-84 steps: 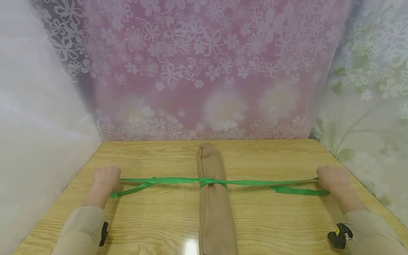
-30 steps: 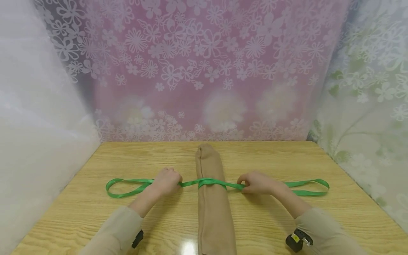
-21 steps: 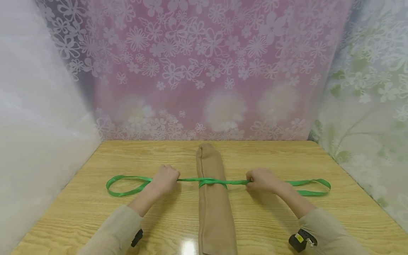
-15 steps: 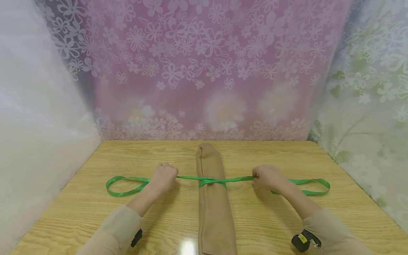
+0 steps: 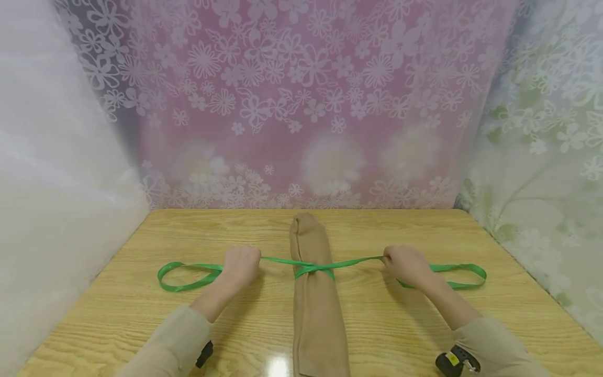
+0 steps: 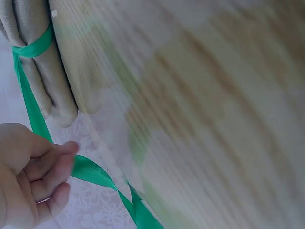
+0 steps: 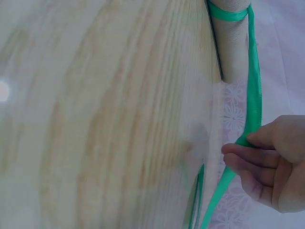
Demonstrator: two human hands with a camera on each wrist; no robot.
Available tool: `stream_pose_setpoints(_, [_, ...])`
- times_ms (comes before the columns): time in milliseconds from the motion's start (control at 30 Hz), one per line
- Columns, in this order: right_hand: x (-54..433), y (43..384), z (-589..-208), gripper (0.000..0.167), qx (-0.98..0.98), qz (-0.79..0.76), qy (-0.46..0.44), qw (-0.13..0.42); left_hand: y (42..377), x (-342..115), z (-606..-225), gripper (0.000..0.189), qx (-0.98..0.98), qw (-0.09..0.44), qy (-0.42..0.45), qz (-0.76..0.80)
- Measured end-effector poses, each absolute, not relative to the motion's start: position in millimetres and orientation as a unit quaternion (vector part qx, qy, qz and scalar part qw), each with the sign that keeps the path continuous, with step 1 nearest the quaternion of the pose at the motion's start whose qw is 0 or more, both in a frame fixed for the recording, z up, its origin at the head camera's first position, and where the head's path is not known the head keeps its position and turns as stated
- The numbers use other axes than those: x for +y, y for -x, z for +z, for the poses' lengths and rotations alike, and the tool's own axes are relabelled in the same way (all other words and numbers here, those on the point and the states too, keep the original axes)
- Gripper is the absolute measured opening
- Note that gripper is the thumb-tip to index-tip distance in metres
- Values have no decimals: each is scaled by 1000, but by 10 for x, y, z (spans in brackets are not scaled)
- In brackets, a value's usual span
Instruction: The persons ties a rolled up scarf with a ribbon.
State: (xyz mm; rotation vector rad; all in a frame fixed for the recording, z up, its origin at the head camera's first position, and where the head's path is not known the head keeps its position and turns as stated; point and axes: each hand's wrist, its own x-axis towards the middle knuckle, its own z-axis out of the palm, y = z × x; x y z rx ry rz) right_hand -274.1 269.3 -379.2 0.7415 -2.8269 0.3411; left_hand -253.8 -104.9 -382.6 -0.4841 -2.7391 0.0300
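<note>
A long roll of tan cloth lies lengthwise down the middle of the table. Green ribbon wraps round it and crosses over itself on top. My left hand, left of the roll, grips one end of the ribbon with curled fingers. To the right, my right hand pinches the other end between thumb and fingers, as the right wrist view shows with the ribbon running up to the roll. Both stretches look taut and rise slightly from the crossing. Beyond each hand the ribbon's tail loops back on the table.
The wooden table has a pink flowered curtain behind it. A whitish sheet hangs at the left and a pale flowered one at the right. Dark wrist devices sit below both forearms.
Both hands came inward from the ribbon's far ends to grip nearer the roll. Since then they have drawn apart, the right hand more, and the ribbon has tightened into a clear crossing.
</note>
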Motion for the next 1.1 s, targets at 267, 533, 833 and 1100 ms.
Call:
stream_pose_setpoints(267, [2689,2744,-3809,17,-949,217,-211,90,2499,-1062,-3829,39,-971,161,148,-100])
stream_pose_setpoints(533, [2669,2761,-3753,20,-941,260,-181,121,2519,-1060,-3788,30,-957,149,110,-225])
stream_pose_setpoints(833, [2627,2803,-3739,34,-934,294,-153,136,2516,-1040,-3751,45,-950,166,106,-241])
stream_pose_setpoints(1100, [2520,2850,-3681,35,-916,296,-138,231,2538,-1016,-3760,24,-940,245,102,-213])
